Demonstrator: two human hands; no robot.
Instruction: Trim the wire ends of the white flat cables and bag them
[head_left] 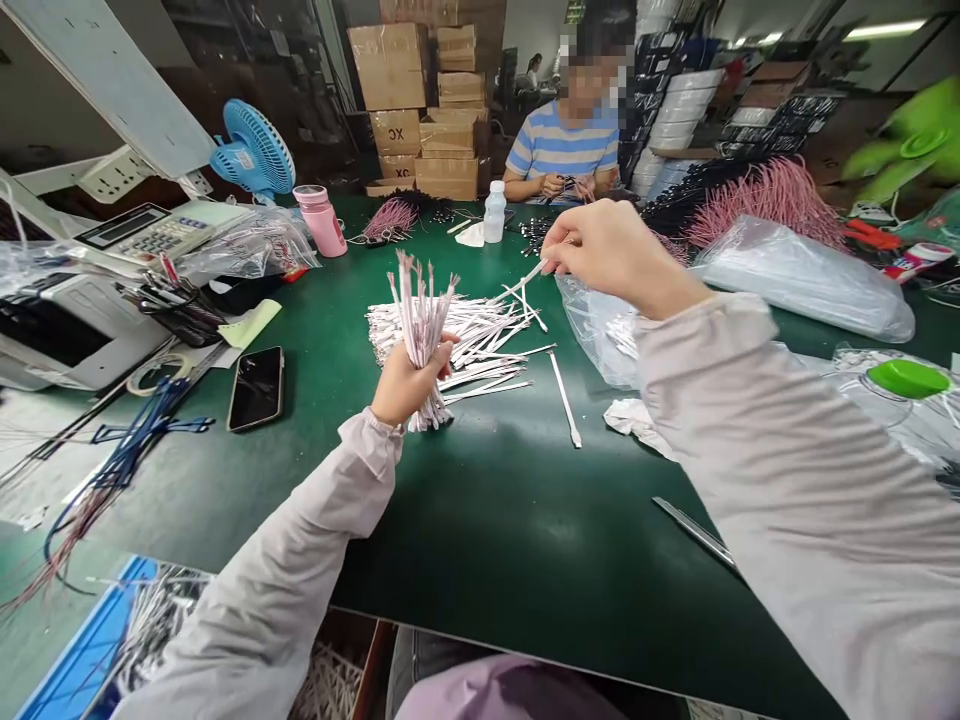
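Clenched firmly, the left hand [409,385] grasps an upright bundle of white strips [421,325] around its lower half, the pinkish tips fanning upward. Beside the bundle, a loose pile of white strips [469,340] lies on the green counter [525,530]. The right hand [619,250] is raised above the pile, its fingertips [551,255] pinching a single strip [527,280]. A lone strip [564,398] lies just right of the pile, near a clear plastic bag [600,335]. Further left are a smartphone [256,388] and a calculator [142,235], with a pink bottle [321,220] beyond. Across the counter sits a co-worker in a striped shirt [562,145], with bunches of pink wires [765,205] off to the right.
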